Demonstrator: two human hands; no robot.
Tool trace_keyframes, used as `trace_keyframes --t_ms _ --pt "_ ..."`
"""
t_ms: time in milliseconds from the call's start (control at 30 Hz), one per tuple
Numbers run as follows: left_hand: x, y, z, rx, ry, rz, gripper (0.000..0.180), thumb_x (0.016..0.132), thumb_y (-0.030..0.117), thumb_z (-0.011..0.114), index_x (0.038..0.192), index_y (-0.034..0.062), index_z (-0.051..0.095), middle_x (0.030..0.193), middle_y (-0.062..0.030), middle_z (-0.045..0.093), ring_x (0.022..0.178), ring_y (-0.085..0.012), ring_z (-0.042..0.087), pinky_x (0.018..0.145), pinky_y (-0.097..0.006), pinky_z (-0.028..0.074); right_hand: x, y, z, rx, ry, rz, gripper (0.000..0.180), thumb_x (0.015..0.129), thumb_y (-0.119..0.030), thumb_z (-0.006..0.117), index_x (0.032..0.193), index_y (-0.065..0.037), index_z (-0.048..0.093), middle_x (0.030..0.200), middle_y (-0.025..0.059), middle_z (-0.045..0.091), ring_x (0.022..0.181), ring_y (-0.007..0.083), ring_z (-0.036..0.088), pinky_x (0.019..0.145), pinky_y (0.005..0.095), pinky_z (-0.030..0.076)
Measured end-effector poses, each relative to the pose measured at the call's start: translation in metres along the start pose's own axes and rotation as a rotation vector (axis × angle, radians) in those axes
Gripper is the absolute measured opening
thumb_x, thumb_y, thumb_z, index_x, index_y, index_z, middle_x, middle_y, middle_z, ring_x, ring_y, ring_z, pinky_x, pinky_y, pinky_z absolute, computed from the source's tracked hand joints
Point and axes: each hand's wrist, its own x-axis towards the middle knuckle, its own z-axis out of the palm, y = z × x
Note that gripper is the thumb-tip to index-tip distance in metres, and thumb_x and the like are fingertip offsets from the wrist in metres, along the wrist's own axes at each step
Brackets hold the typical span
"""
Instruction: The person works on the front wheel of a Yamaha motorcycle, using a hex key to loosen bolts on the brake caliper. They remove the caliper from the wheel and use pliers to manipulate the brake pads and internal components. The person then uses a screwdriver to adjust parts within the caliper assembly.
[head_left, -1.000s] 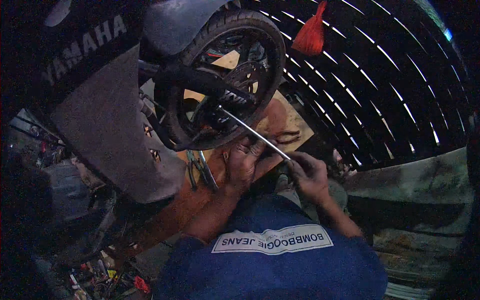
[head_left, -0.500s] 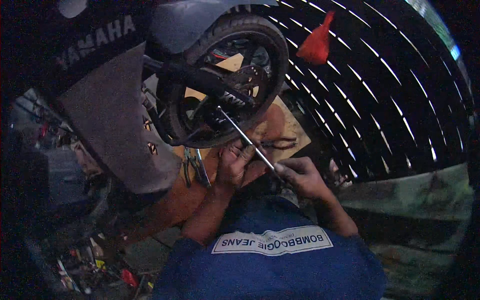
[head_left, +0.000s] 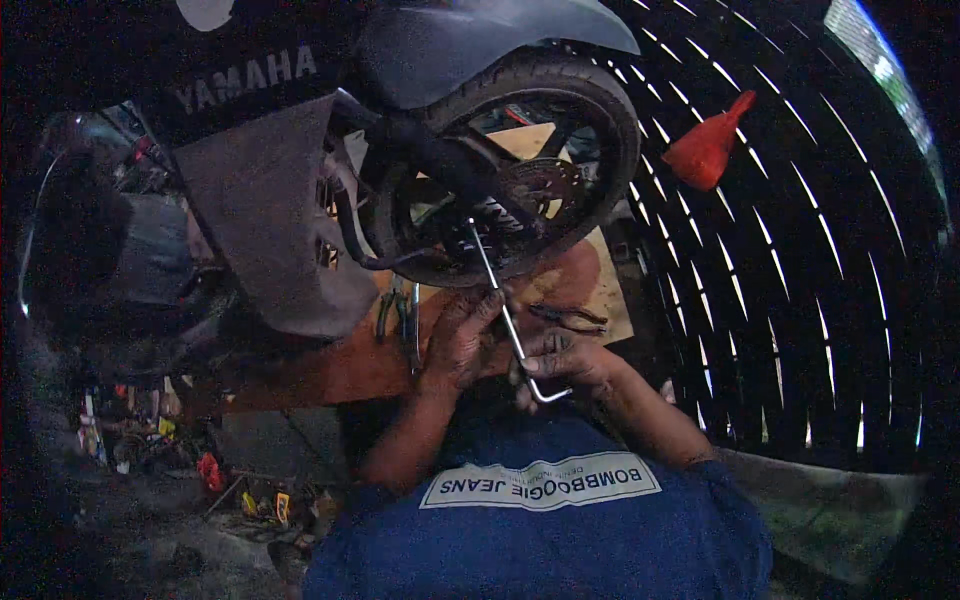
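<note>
A long silvery L-shaped hex key [head_left: 489, 262] slants from the dark brake caliper area [head_left: 462, 240] beside the motorcycle's front wheel [head_left: 612, 190] down toward me. Its far tip is against the dark parts there; whether it sits in a bolt I cannot tell. My left hand [head_left: 462, 338] is closed around the middle of the shaft, thumb and fingers pressed to it. Lower down, my right hand [head_left: 568, 358] grips the shaft just above the bend, and the short bent end shows below the fingers. A brake disc [head_left: 545, 182] shows inside the wheel.
Dark-handled pliers [head_left: 568, 318] lie on the brown board [head_left: 612, 290] right of my hands. More pliers [head_left: 388, 312] and a slim metal tool [head_left: 416, 328] lie at the left. Grey bodywork [head_left: 265, 225] looms left; a red bag [head_left: 708, 150] hangs by the slatted wall [head_left: 790, 260].
My right hand has shifted left and its grip has changed, so the key's bent end now shows. The key stands steeper. The whole view has swung, moving wheel and bag rightward in it.
</note>
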Motion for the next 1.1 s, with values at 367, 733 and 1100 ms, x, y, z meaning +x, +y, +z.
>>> trace_keyframes --t_ms 367,733,1100 --pt "-0.005 0.005 0.005 -0.266 -0.142 0.054 0.024 0.093 0.015 0.049 0.113 0.0017 0.054 0.086 -0.0072 0.060 0.079 -0.0191 0.060 0.070 -0.032 0.052 0.020 0.002 -0.015 0.076 -0.132 0.017 0.030 0.082 -0.026 0.065 0.092 0.002 0.061 0.077 0.0107 0.065 0.072 0.0197 0.063 0.072 0.0304 0.047" --pt "-0.003 0.008 0.007 0.019 0.056 0.088 0.024 0.090 0.021 0.057 0.106 0.0027 0.059 0.091 -0.0035 0.061 0.081 -0.0128 0.057 0.075 -0.027 0.048 0.015 -0.008 -0.010 -0.229 0.075 0.012 0.023 0.078 -0.021 0.071 0.085 -0.004 0.057 0.072 0.0069 0.063 0.062 0.0176 0.063 0.062 0.0270 0.050" --pt "0.004 -0.003 0.001 -0.235 -0.118 0.171 0.025 0.094 0.019 0.046 0.109 0.0014 0.057 0.088 -0.0064 0.060 0.080 -0.0158 0.058 0.072 -0.028 0.049 0.015 -0.011 -0.011 -0.159 -0.069 -0.018 0.024 0.088 -0.026 0.060 0.095 -0.003 0.060 0.076 0.0075 0.067 0.057 0.0103 0.058 0.050 0.0226 0.045"
